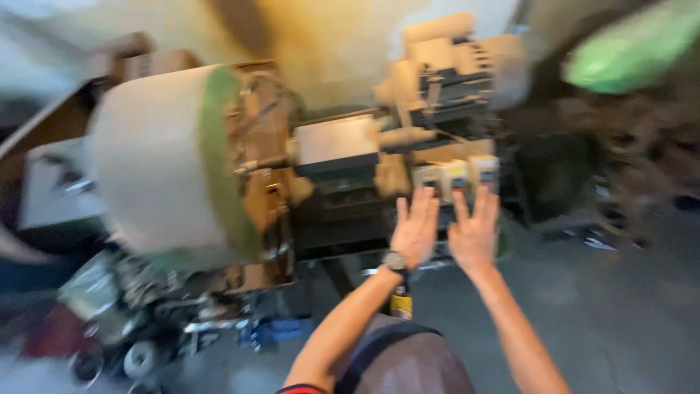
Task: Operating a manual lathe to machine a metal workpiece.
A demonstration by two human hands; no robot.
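Head view, blurred by motion. The row of pale switch boxes (456, 175) sits on the front of a grimy machine (343, 197), near the middle of the frame, just above the fingertips of both hands. The left hand (415, 230) and the right hand (475, 233) are raised side by side, palms toward the machine, fingers spread and straight, clamped on nothing; a narrow gap separates them. Whether the fingertips touch the switch boxes cannot be told through the blur. A wristwatch (394, 260) sits on the left wrist. Both forearms are bare and reach up from the lower edge of the frame.

To the left of the boxes lies a flat grey block (337, 142) on the machine's body, and further left a large pale drum with a green rim (164, 160). Above the boxes stands a cream-coloured housing (448, 66). Below the drum, on the floor, lies a heap of metal parts and wheels (138, 328). The grey concrete floor (620, 306) extends to the right; a green blurred shape (634, 47) occupies the upper right corner.
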